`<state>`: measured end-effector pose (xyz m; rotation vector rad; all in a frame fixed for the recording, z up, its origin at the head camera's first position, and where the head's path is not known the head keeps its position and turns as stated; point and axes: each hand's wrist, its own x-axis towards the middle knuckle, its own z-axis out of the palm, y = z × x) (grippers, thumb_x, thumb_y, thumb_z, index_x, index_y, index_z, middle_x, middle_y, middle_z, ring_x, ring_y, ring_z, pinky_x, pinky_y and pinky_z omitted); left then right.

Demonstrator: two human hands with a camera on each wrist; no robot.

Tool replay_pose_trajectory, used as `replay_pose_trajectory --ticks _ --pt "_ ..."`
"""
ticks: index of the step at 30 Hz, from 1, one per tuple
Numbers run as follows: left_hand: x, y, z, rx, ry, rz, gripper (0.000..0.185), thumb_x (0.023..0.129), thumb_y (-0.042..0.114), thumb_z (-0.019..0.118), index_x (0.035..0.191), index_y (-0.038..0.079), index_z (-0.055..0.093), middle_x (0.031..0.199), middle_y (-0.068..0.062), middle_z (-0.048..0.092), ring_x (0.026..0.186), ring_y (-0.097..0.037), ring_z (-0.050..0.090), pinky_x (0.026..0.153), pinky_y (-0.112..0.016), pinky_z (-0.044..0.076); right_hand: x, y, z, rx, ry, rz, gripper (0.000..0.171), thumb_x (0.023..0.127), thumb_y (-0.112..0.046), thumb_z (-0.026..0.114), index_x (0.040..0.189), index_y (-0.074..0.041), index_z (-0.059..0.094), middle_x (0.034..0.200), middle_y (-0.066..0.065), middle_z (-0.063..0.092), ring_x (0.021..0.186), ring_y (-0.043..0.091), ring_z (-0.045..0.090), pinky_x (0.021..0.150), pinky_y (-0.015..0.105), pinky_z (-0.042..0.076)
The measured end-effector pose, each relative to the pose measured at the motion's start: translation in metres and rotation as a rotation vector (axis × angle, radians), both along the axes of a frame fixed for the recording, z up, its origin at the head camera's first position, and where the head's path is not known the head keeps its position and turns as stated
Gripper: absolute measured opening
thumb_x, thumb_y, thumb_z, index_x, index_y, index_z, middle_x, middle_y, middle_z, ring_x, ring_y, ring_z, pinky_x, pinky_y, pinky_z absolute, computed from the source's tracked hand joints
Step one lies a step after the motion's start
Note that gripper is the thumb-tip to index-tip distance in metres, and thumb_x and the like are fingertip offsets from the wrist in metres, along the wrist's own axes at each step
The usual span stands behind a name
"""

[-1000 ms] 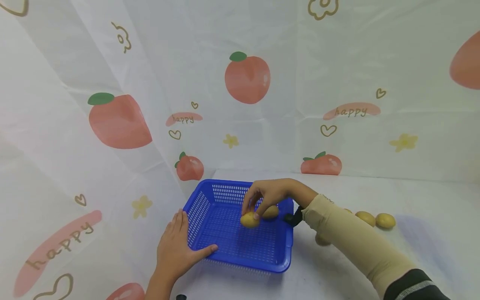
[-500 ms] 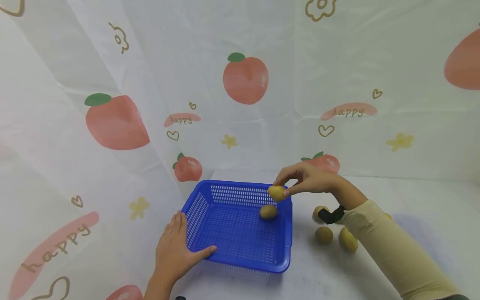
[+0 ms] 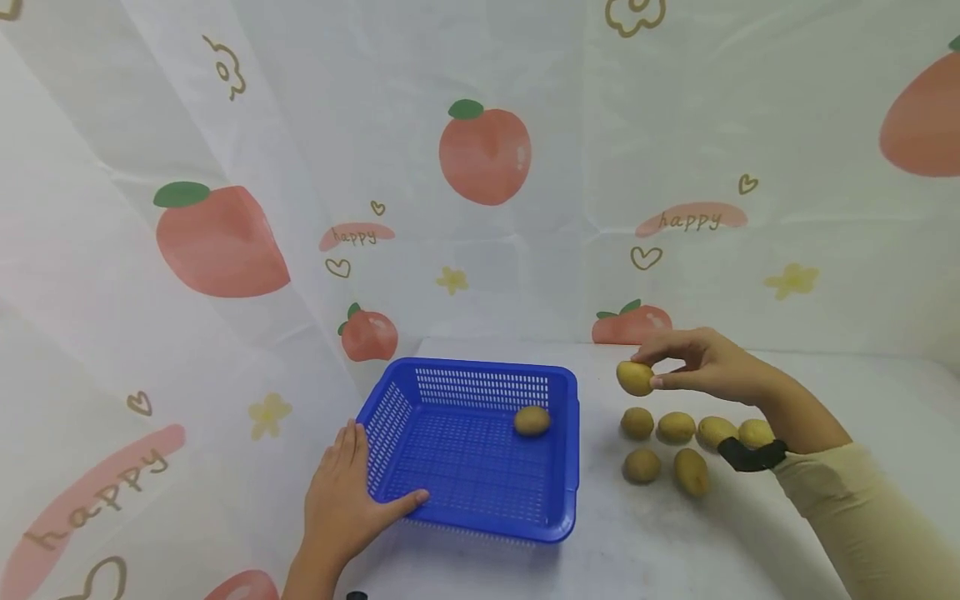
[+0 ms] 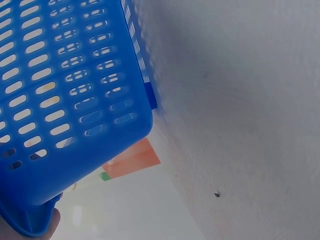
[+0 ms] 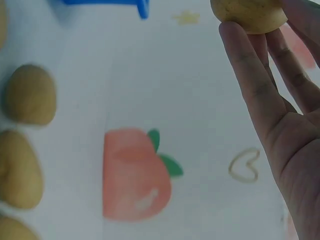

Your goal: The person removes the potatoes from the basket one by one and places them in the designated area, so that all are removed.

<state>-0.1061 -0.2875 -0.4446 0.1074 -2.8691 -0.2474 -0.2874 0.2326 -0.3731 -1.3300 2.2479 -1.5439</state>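
Held potato: a yellow-brown potato (image 3: pixel 634 377) is up in the air, to the right of the basket and above the loose potatoes on the table; in the right wrist view it sits at the fingertips (image 5: pixel 248 11).
Basket: a blue perforated basket (image 3: pixel 390 412) stands on the white table (image 3: pixel 862 408), left of the held potato and apart from it.
Potato in basket: one potato (image 3: pixel 532 420) lies on the basket floor near the far right corner.
Loose potatoes: six lie on the table right of the basket, four in a far row (image 3: pixel 677 427) and two nearer (image 3: pixel 642 465); the wrist partly hides the rightmost of the row.
Obstructions: open air between the held potato and the basket; the basket's right wall stands between it and the potato inside.
Backdrop: white cloth printed with peaches, hearts and the word "happy" (image 3: pixel 484 154) hangs behind and to the left.
Right hand: the right hand (image 3: pixel 705 367) pinches the held potato between thumb and fingertips, the fingers only lightly bent.
Left hand: the left hand (image 3: pixel 341 507) lies flat on the table against the basket's near left corner, fingers straight, thumb along the front wall.
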Motion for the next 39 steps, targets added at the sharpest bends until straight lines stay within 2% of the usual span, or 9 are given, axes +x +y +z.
replay_pose_trajectory --ticks 6,16,20,23,27,31,39 --pt "0.001 0.0 0.002 -0.002 -0.002 0.001 0.148 0.071 0.095 0.065 0.164 -0.012 0.022 0.173 -0.03 0.022 0.161 -0.049 0.025 0.131 -0.063 0.025 0.014 0.032 -0.011 0.027 0.009 -0.018 0.035 0.092 0.008 0.075 0.125 -0.003 0.072 0.122 0.005 0.075 0.109 0.007 0.072 0.088 0.028 0.065" --pt "0.001 0.002 0.003 -0.002 -0.011 -0.004 0.147 0.072 0.095 0.064 0.164 -0.012 0.021 0.173 -0.03 0.021 0.161 -0.048 0.024 0.131 -0.063 0.025 0.041 0.082 -0.046 0.138 -0.006 -0.034 0.037 0.095 0.008 0.071 0.129 -0.006 0.073 0.124 0.001 0.075 0.113 0.003 0.068 0.084 0.025 0.063" --pt "0.001 0.001 0.003 0.001 -0.01 -0.003 0.148 0.071 0.095 0.065 0.164 -0.012 0.021 0.173 -0.03 0.021 0.161 -0.049 0.024 0.131 -0.063 0.025 0.05 0.098 -0.062 0.217 -0.015 -0.086 0.036 0.096 0.003 0.072 0.128 -0.012 0.075 0.123 -0.005 0.076 0.11 0.0 0.066 0.078 0.022 0.056" --pt "0.0 0.001 0.002 0.002 -0.008 -0.002 0.148 0.071 0.095 0.065 0.163 -0.012 0.022 0.173 -0.03 0.021 0.161 -0.049 0.025 0.131 -0.064 0.025 0.052 0.106 -0.073 0.254 -0.022 -0.094 0.034 0.096 0.001 0.072 0.127 -0.013 0.075 0.123 -0.007 0.076 0.11 -0.001 0.066 0.08 0.021 0.053" --pt "0.0 0.001 0.002 0.002 -0.003 -0.004 0.147 0.072 0.095 0.065 0.163 -0.012 0.022 0.173 -0.03 0.022 0.161 -0.049 0.025 0.131 -0.063 0.024 0.052 0.115 -0.085 0.276 -0.058 -0.076 0.033 0.095 0.001 0.073 0.126 -0.011 0.076 0.122 -0.006 0.077 0.112 -0.003 0.066 0.084 0.018 0.053" --pt "0.001 0.001 0.003 -0.008 -0.002 -0.005 0.147 0.072 0.095 0.064 0.163 -0.012 0.022 0.173 -0.03 0.022 0.161 -0.048 0.025 0.131 -0.063 0.024 0.053 0.122 -0.092 0.299 -0.108 -0.037 0.032 0.096 0.0 0.073 0.125 -0.011 0.076 0.121 -0.006 0.078 0.111 -0.005 0.066 0.083 0.016 0.053" --pt "0.002 0.002 0.003 -0.017 -0.008 0.005 0.147 0.072 0.096 0.063 0.163 -0.012 0.023 0.173 -0.031 0.022 0.161 -0.049 0.025 0.131 -0.063 0.025 0.053 0.128 -0.1 0.269 -0.183 0.056 0.034 0.095 0.007 0.068 0.124 -0.009 0.075 0.118 -0.005 0.078 0.104 0.003 0.069 0.08 0.02 0.056"
